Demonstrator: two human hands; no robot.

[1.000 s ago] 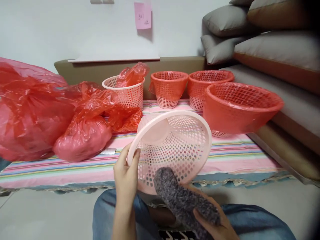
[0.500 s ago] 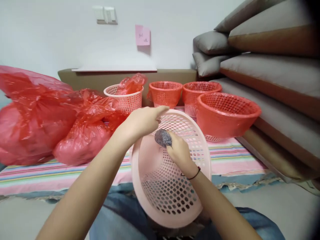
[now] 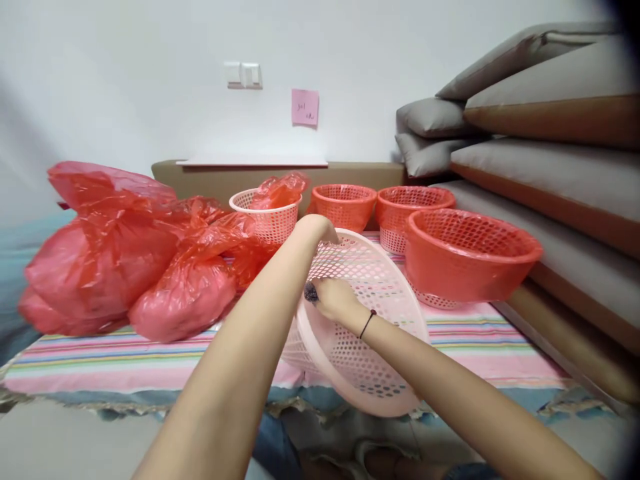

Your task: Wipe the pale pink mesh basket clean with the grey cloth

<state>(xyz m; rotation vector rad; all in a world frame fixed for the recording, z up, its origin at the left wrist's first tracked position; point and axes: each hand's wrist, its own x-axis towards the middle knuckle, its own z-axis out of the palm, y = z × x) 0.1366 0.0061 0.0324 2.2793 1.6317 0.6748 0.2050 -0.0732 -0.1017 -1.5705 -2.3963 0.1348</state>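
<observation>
Over cloth (image 3: 125, 357), basket (image 3: 360, 367) tilted, mouth rightward

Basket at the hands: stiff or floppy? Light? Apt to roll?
Basket is probably light for its size: it's full of holes. Likely fairly stiff, since the rim makes a smooth, unkinked curve. Laid sideways, it might roll on that rounded rim.

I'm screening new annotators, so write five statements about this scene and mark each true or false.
1. The left hand is at the rim of the tilted pale pink basket. True.
2. The right hand holds nothing. False: it holds a dark grey fuzzy item.
3. The dark bracelet is on the right wrist. True.
4. The pink note lies on the floor. False: it is on the wall.
5. The grey cushions are stacked at the picture's right. True.
</observation>
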